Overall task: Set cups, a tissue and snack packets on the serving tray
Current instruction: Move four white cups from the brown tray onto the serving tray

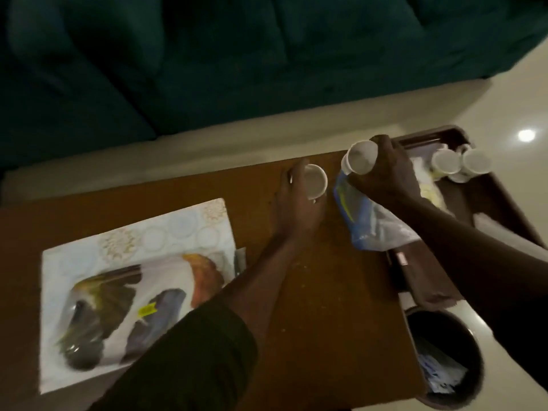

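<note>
My left hand point(292, 203) grips a white paper cup point(316, 183) that stands on the brown table point(326, 277). My right hand point(385, 173) holds a second white cup point(358, 158), tilted on its side, above a clear and blue plastic sleeve point(370, 223). The dark serving tray point(504, 203) lies at the table's right end. Two white cups point(444, 163) point(476, 163) stand at its far side, with a pale tissue or packet point(427, 188) beside them, partly hidden by my right wrist.
A white patterned tissue box point(124, 250) sits at the left, with snack packets point(100, 315) point(160, 312) point(204, 277) on it. A dark round bin point(444, 357) with paper scraps stands on the floor at lower right. A dark green sofa point(207, 54) runs behind the table.
</note>
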